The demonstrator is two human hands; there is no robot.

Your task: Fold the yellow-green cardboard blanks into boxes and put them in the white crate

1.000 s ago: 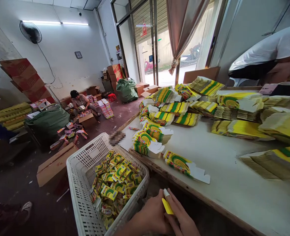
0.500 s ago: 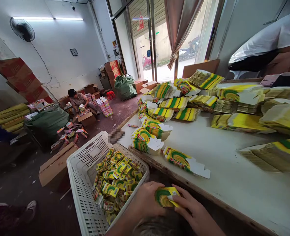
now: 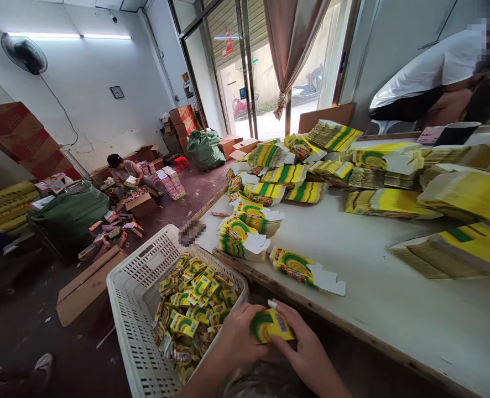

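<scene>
Between my two hands, low in the head view, is a small yellow and green box (image 3: pixel 272 326). My left hand (image 3: pixel 241 334) wraps round its left end. At its right end, the fingers and thumb of my right hand (image 3: pixel 292 338) press on it. Left of my hands stands a white plastic basket (image 3: pixel 124 309) piled with small yellow and green boxes (image 3: pixel 201 298). On the table (image 3: pixel 365 271), just beyond my hands, lies a flattened yellow carton (image 3: pixel 301 266) with white flaps. A stack of flat cartons (image 3: pixel 239 235) sits near the table's edge.
Many bundles of flat yellow cartons (image 3: pixel 286 174) cover the table's far side, with more at the right (image 3: pixel 456 251). A cardboard box (image 3: pixel 89 282) stands left of the basket. A person (image 3: pixel 124 171) sits on the far left floor; another (image 3: pixel 423 83) bends beyond the table.
The view has shifted slightly to the right. The small box has turned in my hands, and my right thumb now lies across its near side.
</scene>
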